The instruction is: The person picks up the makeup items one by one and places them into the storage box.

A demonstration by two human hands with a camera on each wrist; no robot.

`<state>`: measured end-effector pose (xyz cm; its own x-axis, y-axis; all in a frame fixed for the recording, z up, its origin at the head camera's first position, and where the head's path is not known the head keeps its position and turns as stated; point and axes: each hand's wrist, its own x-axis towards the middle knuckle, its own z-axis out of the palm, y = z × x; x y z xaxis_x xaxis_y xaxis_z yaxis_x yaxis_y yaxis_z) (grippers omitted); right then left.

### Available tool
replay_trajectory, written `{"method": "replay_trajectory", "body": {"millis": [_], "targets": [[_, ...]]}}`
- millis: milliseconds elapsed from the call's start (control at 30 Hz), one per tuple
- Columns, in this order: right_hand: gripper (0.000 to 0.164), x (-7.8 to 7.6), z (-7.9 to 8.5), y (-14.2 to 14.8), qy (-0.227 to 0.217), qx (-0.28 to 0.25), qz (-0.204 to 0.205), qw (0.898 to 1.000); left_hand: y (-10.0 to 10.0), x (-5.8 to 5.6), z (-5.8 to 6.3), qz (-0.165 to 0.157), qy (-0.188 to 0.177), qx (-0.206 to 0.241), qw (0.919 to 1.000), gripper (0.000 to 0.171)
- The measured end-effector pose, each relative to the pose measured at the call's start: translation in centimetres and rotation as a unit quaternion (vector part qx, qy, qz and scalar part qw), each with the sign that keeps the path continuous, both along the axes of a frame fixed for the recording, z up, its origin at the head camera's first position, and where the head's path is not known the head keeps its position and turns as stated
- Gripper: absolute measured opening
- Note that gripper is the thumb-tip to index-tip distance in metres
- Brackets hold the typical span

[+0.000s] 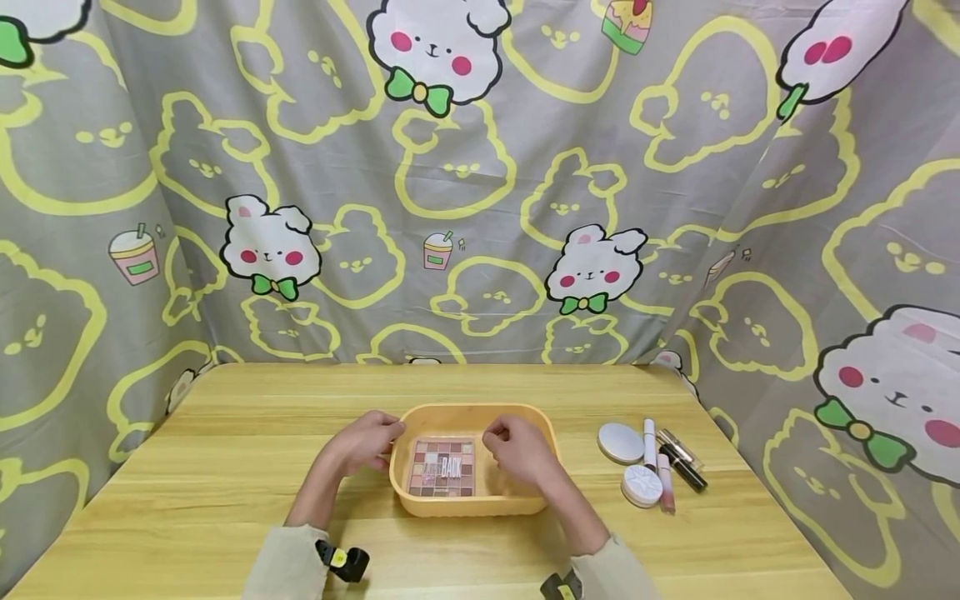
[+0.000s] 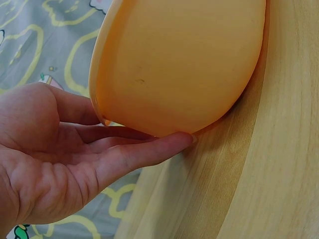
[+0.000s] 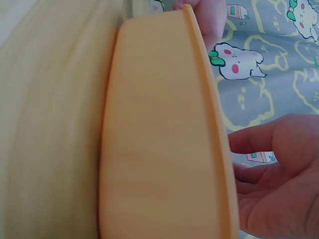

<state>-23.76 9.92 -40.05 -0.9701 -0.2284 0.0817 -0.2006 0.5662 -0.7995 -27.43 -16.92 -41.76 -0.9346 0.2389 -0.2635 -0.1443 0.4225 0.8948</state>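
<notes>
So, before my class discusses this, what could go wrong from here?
The left grip holds just one end of the tub, so a pull might twist it. The palette lies flat with space beside it and could slide. The black tube lies on its side and might roll if bumped.

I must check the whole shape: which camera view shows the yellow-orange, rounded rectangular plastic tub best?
The head view: the tub appears nearly whole, rim and inside visible. The left wrist view shows only part of it, close up; the right wrist view, an outer wall and some rim.
</notes>
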Motion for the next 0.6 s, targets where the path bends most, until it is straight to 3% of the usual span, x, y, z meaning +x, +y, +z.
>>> {"method": "replay_trajectory", "body": {"millis": [133, 367, 600], "targets": [[0.013, -0.2, 0.5, 0.6, 0.024, -0.013, -0.017, 0.999, -0.1, -0.1, -0.1, -0.004, 0.003, -0.003, 1.0000, 0.043], [0.016, -0.3, 1.4, 2.0, 0.016, -0.044, -0.057, 0.997, -0.1, 0.1, -0.1, -0.004, 0.004, 0.003, 1.0000, 0.043], [0.014, -0.6, 2.3, 3.4, 0.037, -0.036, -0.089, 0.995, -0.1, 0.1, -0.2, -0.005, 0.004, 0.008, 0.9999, 0.043]]}}
